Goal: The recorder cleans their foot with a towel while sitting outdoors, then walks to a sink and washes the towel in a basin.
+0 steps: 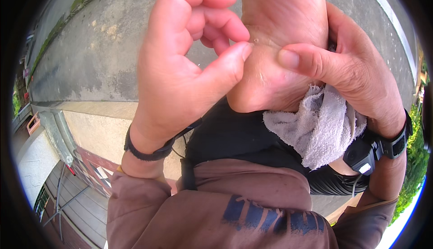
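Observation:
A bare foot (250, 90) is raised before me, its heel pointing down towards my lap. My left hand (192, 46) is at its left side, fingers curled, thumb and one fingertip close together at the skin by a small pale spot (256, 40). Whether anything tiny is between those tips I cannot tell. From the right, my right hand (348, 56) grips the foot, its thumb pressing on the skin above the heel and its other fingers mostly hidden behind. A frayed, light grey terry cloth (321, 127) hangs below the right palm, against the underside of the foot.
Black shorts (236, 134) cover my lap below the foot. A black device (360, 156) is strapped at my right wrist, and a dark band (149, 147) is around the left one. Beyond lie a concrete floor (101, 59), a low ledge (101, 117) and a metal stand (59, 208).

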Demonstrator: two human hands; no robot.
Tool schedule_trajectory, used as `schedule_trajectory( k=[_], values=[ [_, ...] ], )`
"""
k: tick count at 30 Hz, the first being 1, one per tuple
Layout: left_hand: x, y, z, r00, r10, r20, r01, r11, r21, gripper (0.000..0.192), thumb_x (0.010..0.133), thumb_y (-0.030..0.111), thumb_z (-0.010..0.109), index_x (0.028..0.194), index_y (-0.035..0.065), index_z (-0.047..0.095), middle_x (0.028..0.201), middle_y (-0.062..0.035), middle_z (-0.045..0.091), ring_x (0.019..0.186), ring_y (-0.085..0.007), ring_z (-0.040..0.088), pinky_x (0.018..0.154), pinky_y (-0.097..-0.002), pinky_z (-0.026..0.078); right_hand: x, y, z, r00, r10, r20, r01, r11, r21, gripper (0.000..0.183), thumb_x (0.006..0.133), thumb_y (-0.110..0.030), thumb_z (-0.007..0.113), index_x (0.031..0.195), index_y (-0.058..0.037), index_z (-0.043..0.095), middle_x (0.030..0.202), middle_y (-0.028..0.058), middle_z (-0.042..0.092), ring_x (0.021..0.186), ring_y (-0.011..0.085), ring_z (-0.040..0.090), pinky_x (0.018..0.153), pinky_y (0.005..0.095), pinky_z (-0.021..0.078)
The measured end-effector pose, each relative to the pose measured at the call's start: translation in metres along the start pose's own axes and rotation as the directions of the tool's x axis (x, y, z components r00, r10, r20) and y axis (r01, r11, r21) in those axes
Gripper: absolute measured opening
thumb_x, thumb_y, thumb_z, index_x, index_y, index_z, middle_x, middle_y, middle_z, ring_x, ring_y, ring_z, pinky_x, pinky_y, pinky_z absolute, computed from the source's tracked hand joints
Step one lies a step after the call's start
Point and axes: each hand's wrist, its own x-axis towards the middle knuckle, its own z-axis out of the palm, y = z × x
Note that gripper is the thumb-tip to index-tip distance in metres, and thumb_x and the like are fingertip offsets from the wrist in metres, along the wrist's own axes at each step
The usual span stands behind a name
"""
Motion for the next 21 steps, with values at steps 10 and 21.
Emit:
schedule_trajectory(
  k=[10,21],
  values=[
    [0.000,0.014,0.004,0.967,-0.243,0.072,0.253,0.923,-0.289,0.042,0.074,-0.003,0.058,0.111,0.0001,0.038,0.089,-0.0098,0.056,0.079,-0.0093,0.053,0.071,-0.0201,0.043,-0.004,-0.002,0.005,0.998,-0.065,-0.012,0.065,0.998,0.002,0.076,0.068,-0.032,0.074,0.122,0.0069,0.037,0.107,0.0148,0.054,0.098,0.0186,0.054,0.085,0.0279,0.0430],
    [-0.002,0.019,0.011,0.943,-0.326,0.065,0.329,0.885,-0.329,0.032,0.077,-0.005,0.054,0.105,0.0027,0.041,0.090,-0.0081,0.056,0.075,-0.0051,0.053,0.061,-0.0142,0.041,0.001,0.010,0.000,0.998,-0.021,-0.059,0.018,0.999,-0.041,0.074,0.068,-0.029,0.074,0.121,0.0068,0.038,0.106,0.0150,0.054,0.096,0.0191,0.055,0.084,0.0275,0.0434]
  ],
)
